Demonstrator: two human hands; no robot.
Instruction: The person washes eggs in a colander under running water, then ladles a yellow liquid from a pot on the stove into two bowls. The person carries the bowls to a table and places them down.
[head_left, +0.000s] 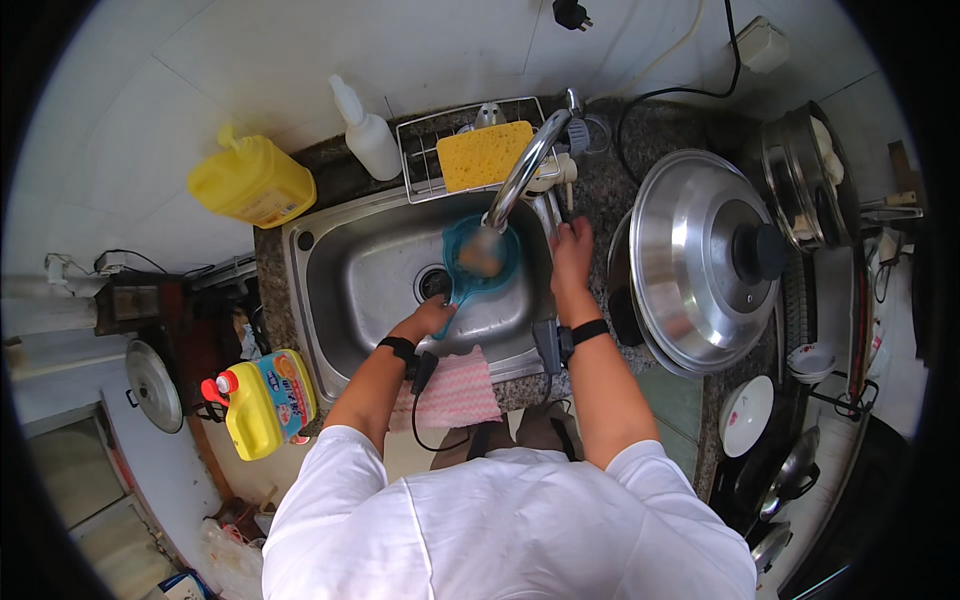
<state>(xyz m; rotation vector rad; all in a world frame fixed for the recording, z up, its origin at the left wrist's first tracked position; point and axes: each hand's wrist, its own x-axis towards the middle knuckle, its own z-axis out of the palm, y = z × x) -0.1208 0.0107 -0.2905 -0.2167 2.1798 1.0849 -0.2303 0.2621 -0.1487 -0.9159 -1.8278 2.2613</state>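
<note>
My left hand (435, 315) grips the handle of a blue plastic ladle (508, 262), which it holds inside the stainless-steel sink (375, 330). Water from the curved chrome faucet (531, 159) falls into the ladle's bowl, where something brownish shows blurred. My right hand (573, 251) is at the sink's right rim, over the granite counter, slightly blurred; its fingers are partly curled and I cannot tell whether they hold anything. A yellow sponge (484, 156) rests on the wire rack (421, 196) behind the sink. A pink and white striped cloth (457, 394) hangs over the front edge.
A large lidded pot (694, 262) stands right of the sink, with steel steamer tiers (795, 180) behind it. A white spray bottle (373, 146) and a yellow pump jug (255, 184) stand behind left. A yellow detergent jug (262, 405) is at the left front; a white bowl (747, 416) sits right.
</note>
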